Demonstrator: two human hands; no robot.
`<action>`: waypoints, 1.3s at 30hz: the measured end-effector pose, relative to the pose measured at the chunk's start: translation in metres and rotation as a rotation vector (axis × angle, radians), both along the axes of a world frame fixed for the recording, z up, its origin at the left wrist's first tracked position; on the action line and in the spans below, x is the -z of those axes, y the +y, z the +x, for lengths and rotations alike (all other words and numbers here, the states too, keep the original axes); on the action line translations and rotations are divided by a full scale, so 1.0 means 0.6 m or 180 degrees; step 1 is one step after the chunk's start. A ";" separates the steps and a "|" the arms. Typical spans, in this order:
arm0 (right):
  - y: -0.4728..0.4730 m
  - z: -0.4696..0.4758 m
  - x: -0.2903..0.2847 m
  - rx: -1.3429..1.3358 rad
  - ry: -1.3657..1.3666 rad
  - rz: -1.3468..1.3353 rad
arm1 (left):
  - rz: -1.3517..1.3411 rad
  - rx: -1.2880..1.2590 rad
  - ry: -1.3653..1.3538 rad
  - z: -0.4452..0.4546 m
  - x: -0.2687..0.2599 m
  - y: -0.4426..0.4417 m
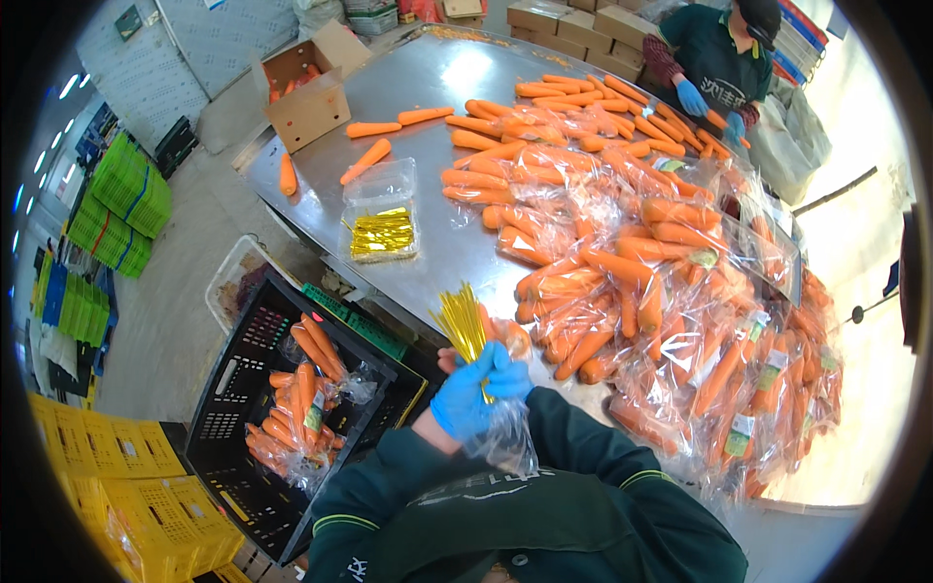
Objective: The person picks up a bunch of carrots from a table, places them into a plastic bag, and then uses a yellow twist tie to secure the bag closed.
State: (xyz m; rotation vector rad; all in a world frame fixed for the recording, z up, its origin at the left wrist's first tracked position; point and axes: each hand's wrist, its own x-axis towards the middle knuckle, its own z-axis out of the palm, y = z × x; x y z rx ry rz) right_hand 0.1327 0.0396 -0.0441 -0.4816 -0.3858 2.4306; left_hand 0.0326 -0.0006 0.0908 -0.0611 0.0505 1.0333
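Observation:
My left hand [463, 404], in a blue glove, is closed around a bundle of gold twist ties [463, 321] that fans upward. My right hand [509, 375], also gloved, meets it at the neck of a clear plastic bag [510, 437]; the bag's loose end hangs toward my apron. Carrots show just beyond my fingers, partly hidden. Which fingers pinch the bag is hard to tell. More gold ties lie in an open clear plastic box [383, 233] on the metal table [444, 270]. Bagged carrots [583, 306] are heaped to the right.
A black crate [233, 430] with bagged carrots stands at lower left, yellow crates [160, 510] beyond it. A cardboard box [310, 113] holding carrots sits at the table's far left corner. Loose carrots [576, 95] lie farther back. Across the table, a co-worker [718, 65] in blue gloves holds a carrot.

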 end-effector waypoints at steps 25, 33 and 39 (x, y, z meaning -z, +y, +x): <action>0.108 -0.030 -0.078 -0.1017 -0.2936 0.1804 | -0.0202 -0.0689 0.2033 -0.064 0.220 -0.001; 0.024 -0.026 -0.065 0.0343 -0.2500 0.1582 | 0.1135 -0.1902 0.6219 -0.035 0.241 -0.042; 0.005 -0.002 0.055 0.0111 -0.3053 0.3446 | 0.1139 -0.1935 0.6412 -0.035 0.239 -0.046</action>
